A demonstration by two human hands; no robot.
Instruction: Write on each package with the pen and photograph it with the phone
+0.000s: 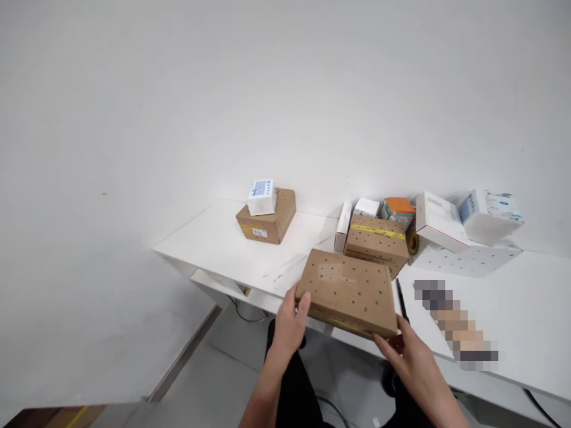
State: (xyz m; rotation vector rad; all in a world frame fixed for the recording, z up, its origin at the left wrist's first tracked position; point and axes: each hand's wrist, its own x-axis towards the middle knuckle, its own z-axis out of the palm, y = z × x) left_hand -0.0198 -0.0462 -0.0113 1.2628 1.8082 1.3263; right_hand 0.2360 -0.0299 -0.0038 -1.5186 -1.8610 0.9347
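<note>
Both hands grip a brown cardboard box [345, 285] with a pattern of small dark circles, tilted toward me at the table's front edge. My left hand [291, 321] clasps its left front corner, thumb on the upper face. At the right front corner, my right hand [408, 351] holds the box from the side and below; some of its fingers are hidden. Directly behind stands another brown box with yellow tape [377, 241], partly covered by the held one.
On the white table [214, 244], a small white-and-blue box [262, 198] rests on a brown carton [281, 217] at left. Orange [398, 205] and white boxes [439, 220] cluster along the wall at right. A pixelated patch lies at right. Cables hang below.
</note>
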